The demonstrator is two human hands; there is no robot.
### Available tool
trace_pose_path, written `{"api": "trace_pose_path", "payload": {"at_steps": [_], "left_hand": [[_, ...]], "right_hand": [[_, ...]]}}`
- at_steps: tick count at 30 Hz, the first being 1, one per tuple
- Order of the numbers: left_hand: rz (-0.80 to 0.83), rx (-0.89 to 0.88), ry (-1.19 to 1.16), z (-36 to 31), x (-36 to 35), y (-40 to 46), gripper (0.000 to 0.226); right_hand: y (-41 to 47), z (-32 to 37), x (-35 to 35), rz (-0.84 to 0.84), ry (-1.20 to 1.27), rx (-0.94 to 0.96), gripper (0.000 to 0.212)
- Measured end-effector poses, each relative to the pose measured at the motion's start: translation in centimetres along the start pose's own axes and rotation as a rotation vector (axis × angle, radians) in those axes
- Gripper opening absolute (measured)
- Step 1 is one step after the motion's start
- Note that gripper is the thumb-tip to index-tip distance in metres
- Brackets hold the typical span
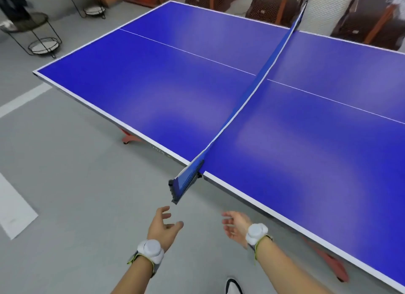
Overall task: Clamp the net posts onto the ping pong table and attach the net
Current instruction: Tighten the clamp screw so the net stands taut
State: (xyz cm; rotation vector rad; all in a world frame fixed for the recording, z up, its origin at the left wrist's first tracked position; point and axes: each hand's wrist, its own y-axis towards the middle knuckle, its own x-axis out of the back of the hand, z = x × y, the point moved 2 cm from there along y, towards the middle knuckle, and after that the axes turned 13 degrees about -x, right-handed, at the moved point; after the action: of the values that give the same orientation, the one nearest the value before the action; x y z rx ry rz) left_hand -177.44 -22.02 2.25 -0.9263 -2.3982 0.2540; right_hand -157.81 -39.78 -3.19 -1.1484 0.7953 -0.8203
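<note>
While both the left hand and right hand hang empty with fingers spread just short of the near post, the net spans the ping pong table to the far post, so the task looks nearly finished.

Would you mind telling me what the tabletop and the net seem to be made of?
The tabletop looks like a rigid painted board with a matte blue finish: soft, diffuse light patches, white edge lines. The net appears to be blue fabric with a white top band; it sags slightly. The weave is too blurred to confirm.
</note>
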Motion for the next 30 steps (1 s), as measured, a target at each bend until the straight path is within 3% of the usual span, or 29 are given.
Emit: {"api": "trace_pose_path", "payload": {"at_steps": [4,7,9,12,15,21,25,30], "left_hand": [[-0.176,-0.094,-0.043,2.3,-4.4,3.9,0.075],[-0.447,-0.259,-0.059,4.3,-6.1,6.8,0.071],[-0.546,-0.366,-0.131,6.1,-6.3,9.1,0.056],[-0.516,-0.516,-0.224,8.9,-7.7,11.2,0.026],[-0.513,-0.727,-0.251,9.9,-8.9,12.5,0.012],[-0.552,-0.865,-0.227,10.8,-8.1,15.4,0.030],[-0.519,-0.890,-0.248,11.0,-7.9,15.8,0.029],[-0.474,-0.841,-0.282,11.0,-7.4,16.3,0.022]], "right_hand": [[9.6,-2.5,-3.3,0.062,-0.132,-0.039,0.019],[16.6,-0.5,-6.1,0.166,0.006,0.062,0.030],[20.7,2.2,-8.3,0.291,0.152,0.153,0.035],[25.7,5.6,-10.6,0.451,0.280,0.315,0.039],[27.0,8.5,-11.8,0.667,0.329,0.439,0.023],[27.7,10.5,-12.7,0.984,0.417,0.473,0.044],[27.6,10.9,-12.5,1.098,0.391,0.485,0.027],[27.4,10.6,-12.4,1.106,0.442,0.492,0.015]]}}
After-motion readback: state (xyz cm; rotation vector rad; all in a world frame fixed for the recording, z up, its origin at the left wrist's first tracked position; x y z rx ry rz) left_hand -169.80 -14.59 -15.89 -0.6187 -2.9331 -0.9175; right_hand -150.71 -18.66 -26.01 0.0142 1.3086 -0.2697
